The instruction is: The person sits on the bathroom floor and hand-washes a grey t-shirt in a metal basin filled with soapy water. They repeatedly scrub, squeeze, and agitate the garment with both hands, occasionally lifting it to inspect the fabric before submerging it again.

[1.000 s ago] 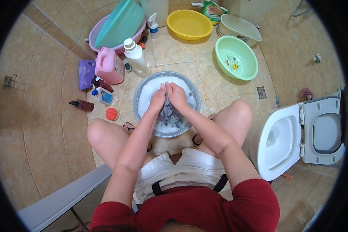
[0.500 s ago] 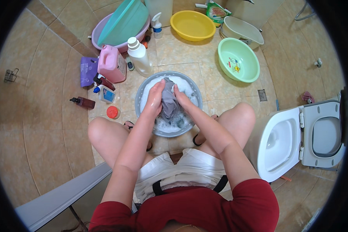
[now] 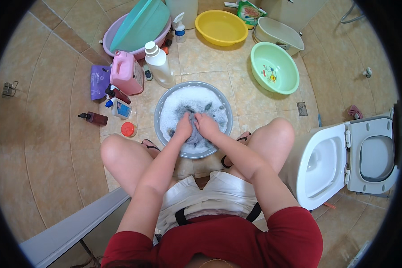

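Observation:
A grey basin [image 3: 230, 118] of sudsy water stands on the floor between my feet. In it, a wet grey cloth [image 3: 194, 135] lies low among the suds, partly under water. My left hand [image 3: 183, 127] is closed on the cloth from the left, with the thumb side toward the middle. Close beside it, my right hand [image 3: 207, 126] grips the same cloth from the right. Foam and water hide some fingertips and much of the cloth. Dark patches of fabric or water show through the foam around the hands.
At the left stand a pink jug [image 3: 128, 73], a white bottle [image 3: 160, 67], a red-lidded jar [image 3: 128, 129] and several smaller bottles. Behind are a yellow basin [image 3: 221, 27] and a green basin [image 3: 275, 69]. An open toilet [image 3: 320, 165] is close on the right.
Both hands have come down and nearer to me, lowering the grey cloth from above the foam into the water. The hands are now closer together, and foam covers more of the far side.

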Available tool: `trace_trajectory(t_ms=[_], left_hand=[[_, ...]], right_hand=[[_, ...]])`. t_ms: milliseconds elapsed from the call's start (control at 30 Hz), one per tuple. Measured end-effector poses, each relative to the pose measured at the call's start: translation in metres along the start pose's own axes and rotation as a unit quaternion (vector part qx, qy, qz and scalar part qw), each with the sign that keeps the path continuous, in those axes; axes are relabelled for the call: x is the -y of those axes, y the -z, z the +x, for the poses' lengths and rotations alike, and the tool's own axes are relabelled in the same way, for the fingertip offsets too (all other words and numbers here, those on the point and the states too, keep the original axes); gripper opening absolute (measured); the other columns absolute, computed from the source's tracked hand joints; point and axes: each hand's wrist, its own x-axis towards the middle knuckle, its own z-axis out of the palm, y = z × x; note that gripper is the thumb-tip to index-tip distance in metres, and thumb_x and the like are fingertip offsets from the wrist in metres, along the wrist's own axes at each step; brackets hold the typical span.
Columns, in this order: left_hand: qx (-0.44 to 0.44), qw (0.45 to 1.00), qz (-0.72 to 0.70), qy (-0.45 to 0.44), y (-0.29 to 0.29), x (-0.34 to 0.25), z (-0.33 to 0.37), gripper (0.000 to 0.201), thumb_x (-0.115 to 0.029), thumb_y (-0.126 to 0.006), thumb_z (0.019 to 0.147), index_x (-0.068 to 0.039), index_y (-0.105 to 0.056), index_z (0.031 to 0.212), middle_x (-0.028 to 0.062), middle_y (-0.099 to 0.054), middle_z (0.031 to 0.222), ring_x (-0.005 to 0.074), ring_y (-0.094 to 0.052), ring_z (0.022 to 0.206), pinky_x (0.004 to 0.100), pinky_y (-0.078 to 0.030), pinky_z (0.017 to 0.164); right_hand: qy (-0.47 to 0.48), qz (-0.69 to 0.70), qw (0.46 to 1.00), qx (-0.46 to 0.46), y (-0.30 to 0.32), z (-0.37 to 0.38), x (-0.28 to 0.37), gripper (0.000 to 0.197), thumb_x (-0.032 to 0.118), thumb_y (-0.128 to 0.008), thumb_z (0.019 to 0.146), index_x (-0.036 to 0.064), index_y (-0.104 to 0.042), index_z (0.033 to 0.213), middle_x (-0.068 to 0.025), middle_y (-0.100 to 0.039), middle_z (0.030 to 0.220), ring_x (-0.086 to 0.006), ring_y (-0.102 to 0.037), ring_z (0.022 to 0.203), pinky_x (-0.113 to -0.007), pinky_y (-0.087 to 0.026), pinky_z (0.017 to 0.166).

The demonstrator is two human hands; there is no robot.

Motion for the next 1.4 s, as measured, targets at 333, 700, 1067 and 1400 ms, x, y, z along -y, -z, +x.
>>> trace_trajectory(t_ms=[333, 700, 1067, 1400], left_hand=[[0.005, 0.803, -0.563, 0.197, -0.005, -0.008, 0.009, 0.033, -0.029, -0.049, 0.086, 0.001, -0.058, 0.097, 0.0113, -0.06, 0.092, 0.0212, -0.056, 0.088, 0.0338, -0.043, 0.079], [-0.032, 0.802, -0.554, 0.222, 0.042, -0.082, -0.012, 0.038, -0.036, -0.043, 0.094, -0.001, -0.059, 0.097, 0.0083, -0.059, 0.088, 0.0159, -0.055, 0.076, 0.0302, -0.045, 0.066], [0.016, 0.748, -0.628, 0.214, 0.04, -0.043, 0.005, 0.027, -0.027, -0.05, 0.089, -0.003, -0.061, 0.091, 0.0076, -0.06, 0.087, 0.0148, -0.054, 0.077, 0.0296, -0.044, 0.066], [0.027, 0.721, -0.669, 0.179, 0.031, -0.03, 0.008, 0.027, -0.029, -0.05, 0.089, -0.004, -0.061, 0.091, 0.0063, -0.06, 0.087, 0.0136, -0.055, 0.076, 0.0301, -0.044, 0.063]], right_hand=[[-0.053, 0.19, 0.973, -0.121, 0.0, 0.009, 0.027, 0.026, 0.03, -0.049, 0.087, 0.006, -0.059, 0.088, -0.0201, -0.061, 0.077, -0.0367, -0.059, 0.074, -0.045, -0.046, 0.066], [-0.046, 0.212, 0.956, -0.197, 0.034, 0.01, 0.056, 0.032, 0.029, -0.045, 0.089, 0.0024, -0.06, 0.08, -0.0223, -0.06, 0.073, -0.0399, -0.059, 0.07, -0.045, -0.046, 0.061], [-0.001, 0.277, 0.941, -0.196, 0.042, -0.014, 0.082, 0.032, 0.027, -0.046, 0.089, 0.0007, -0.06, 0.079, -0.0219, -0.059, 0.066, -0.0373, -0.056, 0.059, -0.04, -0.044, 0.055], [0.039, 0.27, 0.933, -0.236, 0.053, -0.012, 0.091, 0.03, 0.024, -0.048, 0.089, 0.0005, -0.058, 0.074, -0.0229, -0.056, 0.063, -0.039, -0.056, 0.059, -0.041, -0.043, 0.053]])
